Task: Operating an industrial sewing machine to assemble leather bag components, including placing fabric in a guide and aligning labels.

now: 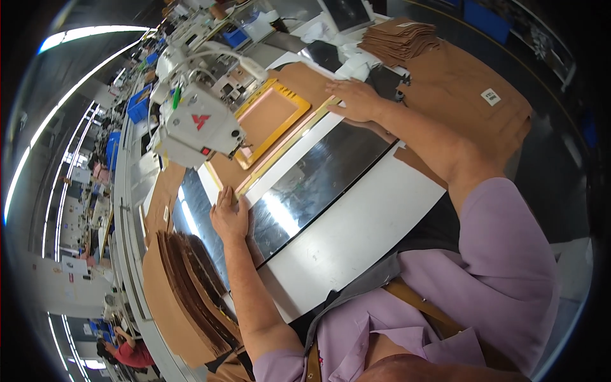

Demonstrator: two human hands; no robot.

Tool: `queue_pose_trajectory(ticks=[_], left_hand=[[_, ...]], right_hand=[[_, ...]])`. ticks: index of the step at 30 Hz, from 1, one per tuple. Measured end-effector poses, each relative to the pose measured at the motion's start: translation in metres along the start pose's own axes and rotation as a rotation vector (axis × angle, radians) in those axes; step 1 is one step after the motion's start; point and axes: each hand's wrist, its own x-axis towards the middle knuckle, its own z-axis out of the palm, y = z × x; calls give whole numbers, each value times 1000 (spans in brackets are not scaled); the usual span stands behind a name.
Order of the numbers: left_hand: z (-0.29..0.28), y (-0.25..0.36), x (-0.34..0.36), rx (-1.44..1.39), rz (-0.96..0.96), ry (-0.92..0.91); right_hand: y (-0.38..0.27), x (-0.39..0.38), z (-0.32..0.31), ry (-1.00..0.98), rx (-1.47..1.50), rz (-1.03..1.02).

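While the left hand (230, 215), centre frame, and right hand (356, 100), upper centre, rest thumbs-apart on the yellow-edged template (286, 147), press evenly.

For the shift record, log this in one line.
left hand: at strip's left end | right hand: at strip's right end | yellow frame: on brown piece | machine: left of frame

The view comes from the left fisheye camera on your head, looking down and forward past your lilac shirt (509, 254) at the bench (328, 251), which runs aslant. It sits near enough to catch your left hand (230, 216) and right hand (356, 100) whole, the sewing machine (197, 127) just beyond, and wide enough that a ceiling light (89, 32) bends along the upper-left rim.
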Motion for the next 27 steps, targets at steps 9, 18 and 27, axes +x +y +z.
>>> queue_pose_trajectory(ticks=[9,18,27], left_hand=[[-1,4,-2,13,75,141],[-7,12,0,-167,117,104],[-8,18,2,-153,106,115]], right_hand=[[17,4,-13,151,19,-46],[172,29,-106,317,-432,394],[207,25,-124,210,-14,695]])
